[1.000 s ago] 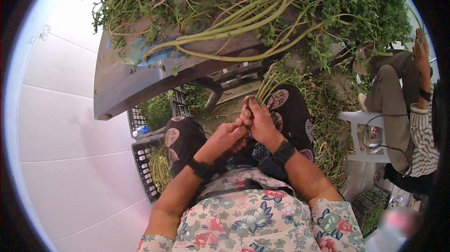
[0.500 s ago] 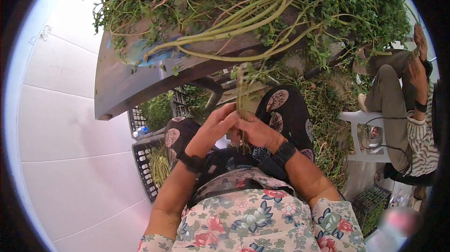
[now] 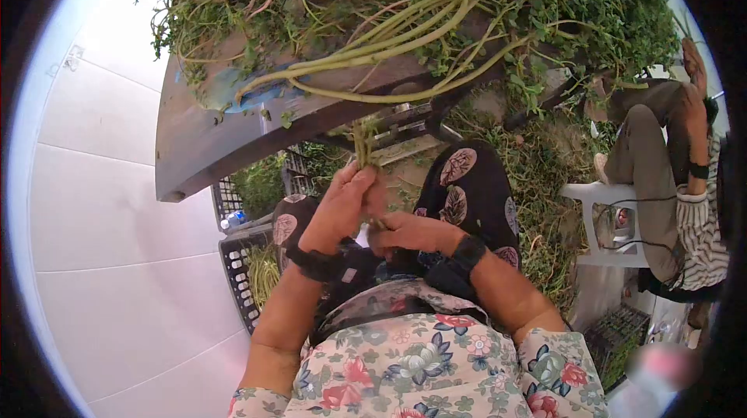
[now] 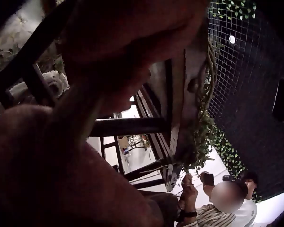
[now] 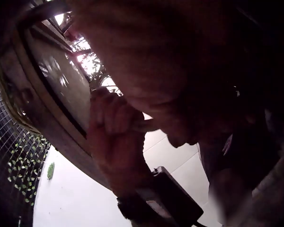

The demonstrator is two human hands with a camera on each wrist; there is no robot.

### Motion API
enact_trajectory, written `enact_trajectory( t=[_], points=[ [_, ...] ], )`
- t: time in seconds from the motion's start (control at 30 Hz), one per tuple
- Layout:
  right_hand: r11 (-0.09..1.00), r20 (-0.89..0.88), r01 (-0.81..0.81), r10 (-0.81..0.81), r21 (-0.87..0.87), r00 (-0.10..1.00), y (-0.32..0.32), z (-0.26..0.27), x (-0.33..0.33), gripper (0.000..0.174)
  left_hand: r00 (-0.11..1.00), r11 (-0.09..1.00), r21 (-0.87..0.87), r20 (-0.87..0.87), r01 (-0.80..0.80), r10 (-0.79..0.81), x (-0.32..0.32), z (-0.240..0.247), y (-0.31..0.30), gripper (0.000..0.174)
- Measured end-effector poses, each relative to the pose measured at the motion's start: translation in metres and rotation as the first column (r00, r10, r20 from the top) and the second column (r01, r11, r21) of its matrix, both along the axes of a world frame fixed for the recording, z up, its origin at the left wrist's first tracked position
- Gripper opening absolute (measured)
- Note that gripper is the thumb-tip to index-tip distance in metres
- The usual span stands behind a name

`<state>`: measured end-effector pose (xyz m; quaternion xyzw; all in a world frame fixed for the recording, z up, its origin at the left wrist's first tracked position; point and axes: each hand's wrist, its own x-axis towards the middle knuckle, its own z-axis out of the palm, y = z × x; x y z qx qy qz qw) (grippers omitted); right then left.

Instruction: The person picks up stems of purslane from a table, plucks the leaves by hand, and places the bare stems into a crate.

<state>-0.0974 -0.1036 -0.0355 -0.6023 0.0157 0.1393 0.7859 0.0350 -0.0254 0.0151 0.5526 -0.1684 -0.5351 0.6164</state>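
Note:
My left hand (image 3: 342,204) grips a small bunch of green stems (image 3: 362,143), their upper ends standing above the fist beneath the table edge. In the left wrist view, a dark, blurred stem (image 4: 80,111) runs along the fingers. Just below and to the right, my right hand (image 3: 420,233) has its fingers curled at the bunch's lower end, a bit of green showing at the fingertips. The right wrist view shows a pale stem end (image 5: 146,125) spanning from the left fist to the right fingers, which pinch it. Both hands are over the lap.
Leafy vines and long stems (image 3: 420,41) are heaped on the dark wooden table (image 3: 202,134). A black crate (image 3: 237,282) of stems stands at the left by the white wall (image 3: 117,216). Plant scraps (image 3: 541,223) cover the floor. At right, another person sits near a white stool (image 3: 595,223).
The bunch has passed from the right hand to the left and shifted leftward. My right hand has dropped to its lower end. The neighbouring person's hands have moved together.

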Motion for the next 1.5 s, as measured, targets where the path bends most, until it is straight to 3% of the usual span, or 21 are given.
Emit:
enact_trajectory(
  t=[0.1, 0.2, 0.23, 0.3, 0.37, 0.47, 0.53, 0.57, 0.67, 0.8, 0.9, 1.0, 1.07, 1.17, 1.27, 1.33, 1.37, 1.4, 1.47, 1.5],
  points=[
    [0.999, -0.054, 0.014, -0.017, -0.042, 0.998, 0.004, -0.003, 0.000, 0.028, 0.932, 0.983, 0.081, 0.316, 0.163, -0.180, 0.012, 0.021, 0.007, 0.016],
    [0.988, -0.167, 0.111, -0.129, -0.111, 0.978, -0.003, 0.002, 0.001, 0.028, 0.972, 0.969, 0.190, 0.143, 0.157, -0.186, 0.018, 0.040, 0.013, 0.016],
    [0.981, -0.170, 0.166, -0.182, -0.103, 0.969, -0.006, -0.002, 0.002, 0.027, 0.969, 0.966, 0.213, 0.166, 0.146, -0.183, 0.017, 0.039, 0.014, 0.016],
    [0.962, -0.152, 0.273, -0.268, 0.011, 0.951, -0.011, -0.004, 0.001, 0.027, 0.780, 0.922, 0.292, 0.503, 0.253, -0.373, 0.020, 0.030, 0.024, 0.014],
    [0.909, -0.119, 0.351, -0.332, 0.225, 0.936, -0.013, -0.002, 0.000, 0.029, 0.616, 0.893, 0.320, 0.646, 0.317, -0.450, 0.016, 0.023, 0.033, 0.013],
    [0.797, -0.101, 0.386, -0.386, 0.464, 0.917, -0.007, 0.003, -0.003, 0.031, 0.670, 0.877, 0.284, 0.566, 0.388, -0.479, 0.001, 0.021, 0.039, 0.014],
    [0.746, -0.147, 0.421, -0.408, 0.515, 0.901, -0.006, 0.000, -0.002, 0.029, 0.787, 0.853, 0.292, 0.339, 0.433, -0.516, -0.009, 0.018, 0.045, 0.015],
    [0.719, -0.170, 0.439, -0.417, 0.539, 0.893, -0.007, -0.002, -0.002, 0.028, 0.693, 0.820, 0.349, 0.439, 0.455, -0.572, -0.012, 0.017, 0.051, 0.017],
    [0.597, -0.234, 0.534, -0.507, 0.598, 0.829, -0.015, -0.009, -0.002, 0.022, 0.687, 0.831, 0.356, 0.469, 0.427, -0.554, -0.021, 0.019, 0.060, 0.017],
    [0.657, -0.210, 0.499, -0.470, 0.565, 0.857, -0.011, -0.009, -0.001, 0.021, 0.805, 0.901, 0.260, 0.410, 0.347, -0.428, -0.021, 0.029, 0.064, 0.014],
    [0.665, -0.155, 0.452, -0.457, 0.595, 0.876, -0.009, -0.010, -0.001, 0.021, 0.731, 0.877, 0.331, 0.489, 0.349, -0.476, -0.019, 0.047, 0.051, 0.013],
    [0.640, -0.139, 0.423, -0.445, 0.641, 0.884, -0.013, -0.004, -0.003, 0.020, 0.678, 0.925, 0.227, 0.630, 0.306, -0.379, -0.017, 0.037, 0.046, 0.011],
    [0.579, -0.199, 0.435, -0.426, 0.690, 0.883, -0.013, -0.012, -0.004, 0.019, 0.581, 0.954, 0.251, 0.757, 0.164, -0.299, -0.020, 0.066, 0.040, 0.010],
    [0.578, -0.269, 0.543, -0.494, 0.609, 0.827, -0.016, -0.015, -0.002, 0.020, 0.453, 0.959, 0.277, 0.849, 0.055, -0.271, -0.009, 0.080, 0.045, 0.011],
    [0.457, -0.342, 0.650, -0.588, 0.607, 0.733, -0.020, -0.038, 0.005, 0.014, 0.438, 0.935, 0.353, 0.837, 0.027, -0.329, -0.001, 0.075, 0.055, 0.011],
    [0.333, -0.427, 0.777, -0.687, 0.534, 0.587, -0.021, -0.028, 0.002, 0.013, 0.429, 0.907, 0.421, 0.816, 0.018, -0.387, 0.001, 0.054, 0.065, 0.010],
    [0.269, -0.467, 0.828, -0.721, 0.492, 0.512, -0.020, -0.025, 0.002, 0.014, 0.429, 0.932, 0.362, 0.837, 0.028, -0.338, 0.001, 0.048, 0.067, 0.010],
    [0.337, -0.245, 0.899, -0.880, 0.280, 0.407, -0.018, -0.047, 0.003, 0.014, 0.429, 0.952, 0.306, 0.856, 0.028, -0.288, -0.002, 0.046, 0.067, 0.010],
    [0.105, -0.572, 0.899, -0.739, 0.425, 0.356, -0.022, -0.025, 0.000, 0.013, 0.434, 0.972, 0.234, 0.877, -0.013, -0.205, -0.004, 0.040, 0.073, 0.011],
    [0.134, -0.514, 0.880, -0.768, 0.456, 0.383, -0.024, -0.036, 0.001, 0.013, 0.438, 0.977, 0.210, 0.883, -0.045, -0.170, -0.004, 0.035, 0.073, 0.012]
  ],
)
